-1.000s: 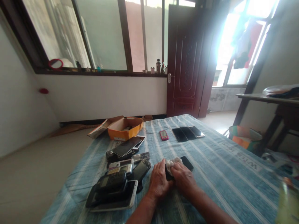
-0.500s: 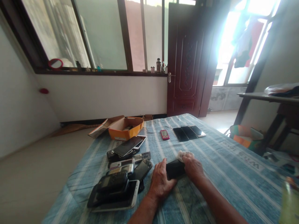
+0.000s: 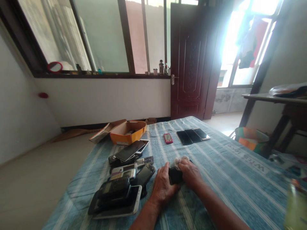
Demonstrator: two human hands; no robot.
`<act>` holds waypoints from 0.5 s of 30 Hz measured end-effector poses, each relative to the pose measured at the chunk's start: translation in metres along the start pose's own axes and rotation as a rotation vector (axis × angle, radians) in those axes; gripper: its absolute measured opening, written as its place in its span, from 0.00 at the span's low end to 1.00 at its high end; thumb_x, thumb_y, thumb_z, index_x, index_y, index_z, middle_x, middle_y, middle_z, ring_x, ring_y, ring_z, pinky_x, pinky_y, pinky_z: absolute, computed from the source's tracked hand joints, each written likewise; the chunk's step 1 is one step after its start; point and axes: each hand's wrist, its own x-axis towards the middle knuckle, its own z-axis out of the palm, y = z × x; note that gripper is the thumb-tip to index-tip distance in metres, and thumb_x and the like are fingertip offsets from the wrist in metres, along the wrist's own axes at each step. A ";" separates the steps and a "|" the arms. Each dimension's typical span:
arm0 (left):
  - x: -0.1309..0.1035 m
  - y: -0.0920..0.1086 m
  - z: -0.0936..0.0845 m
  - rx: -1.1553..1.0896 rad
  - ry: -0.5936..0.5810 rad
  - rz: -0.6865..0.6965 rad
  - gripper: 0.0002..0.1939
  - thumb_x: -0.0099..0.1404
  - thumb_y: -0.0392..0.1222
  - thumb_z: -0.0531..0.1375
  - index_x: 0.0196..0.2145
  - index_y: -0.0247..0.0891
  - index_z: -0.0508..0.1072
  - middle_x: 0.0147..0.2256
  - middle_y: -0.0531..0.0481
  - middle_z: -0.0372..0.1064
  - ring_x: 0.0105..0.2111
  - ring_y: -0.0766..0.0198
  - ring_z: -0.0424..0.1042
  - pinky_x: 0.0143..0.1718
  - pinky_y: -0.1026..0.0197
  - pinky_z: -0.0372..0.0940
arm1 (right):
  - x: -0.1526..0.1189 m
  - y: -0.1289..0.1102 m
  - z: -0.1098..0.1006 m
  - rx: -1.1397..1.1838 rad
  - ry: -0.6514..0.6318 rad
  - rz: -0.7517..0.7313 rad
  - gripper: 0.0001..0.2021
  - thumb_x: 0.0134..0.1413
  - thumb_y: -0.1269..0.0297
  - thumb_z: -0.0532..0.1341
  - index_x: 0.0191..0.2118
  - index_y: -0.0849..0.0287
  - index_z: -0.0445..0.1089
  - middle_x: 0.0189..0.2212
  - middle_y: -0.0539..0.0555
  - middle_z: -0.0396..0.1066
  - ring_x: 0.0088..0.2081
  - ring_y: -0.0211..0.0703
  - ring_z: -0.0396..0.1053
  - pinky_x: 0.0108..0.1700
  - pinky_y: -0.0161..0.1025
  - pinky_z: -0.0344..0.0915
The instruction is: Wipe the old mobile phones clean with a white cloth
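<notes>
A black phone (image 3: 175, 176) lies flat between the two hands, low on the striped blue sheet (image 3: 216, 179), right of the piled phones. The left hand (image 3: 163, 185) has its grip clamped on the phone's left end, fingers along the far side and thumb at the near side. The right hand (image 3: 190, 173) has its grip closed on a crumpled white cloth (image 3: 177, 162), pressed against the phone's far right part. Just left of the left hand is a loose pile of old phones (image 3: 115, 188), some stacked on a large white-edged one (image 3: 137, 200), with a slim keypad phone (image 3: 144, 161) near the pile's far side. Beyond the pile sits an open orange box (image 3: 126, 138), its lid (image 3: 103, 134) tilted beside it. Farther out on the sheet lie a pink phone (image 3: 168, 138) and, to its right, three dark phones (image 3: 193, 136) side by side. A bottle (image 3: 295, 204) of yellowish-green liquid stands at the lower right. Past the sheet are a dark red door (image 3: 188, 70) and a windowsill (image 3: 107, 76) holding small items.
</notes>
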 end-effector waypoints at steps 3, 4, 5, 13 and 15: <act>-0.001 0.003 -0.002 -0.004 -0.007 -0.016 0.44 0.46 0.40 0.63 0.61 0.30 0.56 0.51 0.40 0.66 0.53 0.51 0.63 0.57 0.55 0.57 | -0.002 0.011 -0.005 -0.042 0.012 0.105 0.21 0.58 0.79 0.47 0.47 0.58 0.74 0.46 0.57 0.72 0.50 0.45 0.66 0.52 0.36 0.58; -0.001 0.004 -0.003 -0.007 -0.010 -0.019 0.44 0.46 0.40 0.62 0.61 0.30 0.56 0.52 0.40 0.66 0.54 0.52 0.63 0.57 0.55 0.57 | -0.005 0.012 -0.006 -0.058 0.011 0.120 0.22 0.58 0.79 0.47 0.49 0.58 0.73 0.47 0.58 0.72 0.51 0.45 0.66 0.52 0.36 0.58; -0.001 0.005 -0.003 -0.010 -0.012 -0.024 0.44 0.46 0.40 0.62 0.61 0.30 0.56 0.52 0.40 0.66 0.54 0.52 0.63 0.58 0.55 0.57 | -0.008 0.011 -0.006 -0.072 0.008 0.127 0.22 0.58 0.79 0.47 0.50 0.58 0.73 0.47 0.58 0.72 0.51 0.46 0.66 0.53 0.37 0.58; -0.001 0.003 -0.001 -0.019 0.000 -0.026 0.43 0.45 0.39 0.63 0.60 0.32 0.59 0.52 0.41 0.66 0.54 0.52 0.63 0.58 0.55 0.56 | -0.037 0.000 0.000 -0.093 0.012 0.027 0.21 0.60 0.77 0.47 0.52 0.59 0.71 0.47 0.59 0.72 0.53 0.49 0.66 0.58 0.40 0.57; -0.001 0.003 -0.001 -0.020 0.001 -0.026 0.43 0.45 0.39 0.64 0.60 0.32 0.59 0.52 0.41 0.66 0.54 0.52 0.63 0.58 0.55 0.56 | -0.041 0.005 0.000 -0.096 0.019 0.043 0.22 0.60 0.78 0.47 0.52 0.59 0.71 0.47 0.59 0.73 0.52 0.48 0.66 0.57 0.41 0.59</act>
